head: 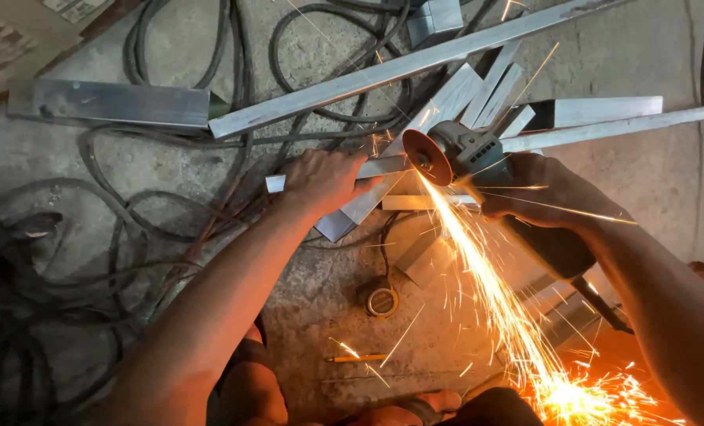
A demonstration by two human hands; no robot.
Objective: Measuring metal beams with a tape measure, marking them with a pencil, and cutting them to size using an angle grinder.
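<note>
On the grey concrete floor (667,181), the left hand (324,180) presses fingers closed over a flat silver metal bar (371,197). The right hand (537,193) wraps a dark angle grinder (478,158), its disc just beside those fingers; a kick could cut them. Sparks (517,323) may scorch the black cables (131,237) beyond.

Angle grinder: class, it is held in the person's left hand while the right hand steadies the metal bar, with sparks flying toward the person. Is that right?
Not quite. The head view shows the angle grinder in the right hand; the left hand steadies the metal bar. The sparks do fly toward the person.
</note>
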